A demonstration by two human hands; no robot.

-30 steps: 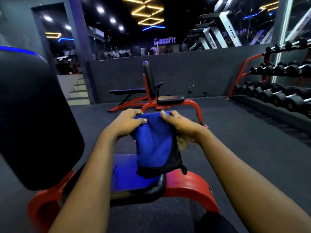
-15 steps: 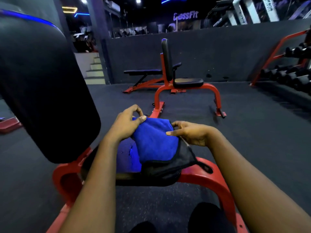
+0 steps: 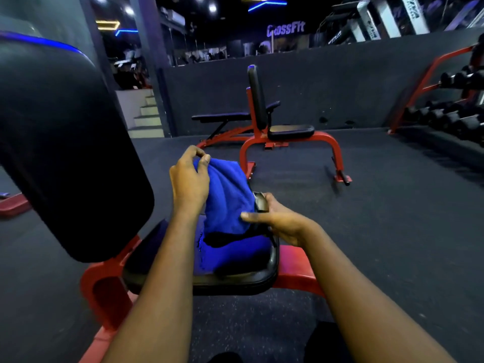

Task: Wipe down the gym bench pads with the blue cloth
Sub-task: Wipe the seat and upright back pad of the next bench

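The blue cloth point(image 3: 226, 195) hangs bunched just above the black seat pad point(image 3: 235, 281) of the red-framed bench in front of me. My left hand point(image 3: 190, 180) pinches the cloth's upper edge between thumb and fingers. Lower down, my right hand point(image 3: 272, 217) grips the cloth's right side, with a dark edge or tag of it showing by the thumb. The seat pad shows a blue sheen under the cloth. The bench's tall black back pad point(image 3: 60, 142) rises at my left.
A second red bench point(image 3: 288, 132) with black pads stands ahead on the dark rubber floor, a flat bench point(image 3: 222, 117) behind it. A red dumbbell rack point(image 3: 450, 100) lines the right wall. Steps point(image 3: 146, 116) rise at the back left.
My left hand has lifted the cloth's top edge higher while my right hand slid down its right side. The cloth now hangs more upright and bunched. The view has shifted slightly left.
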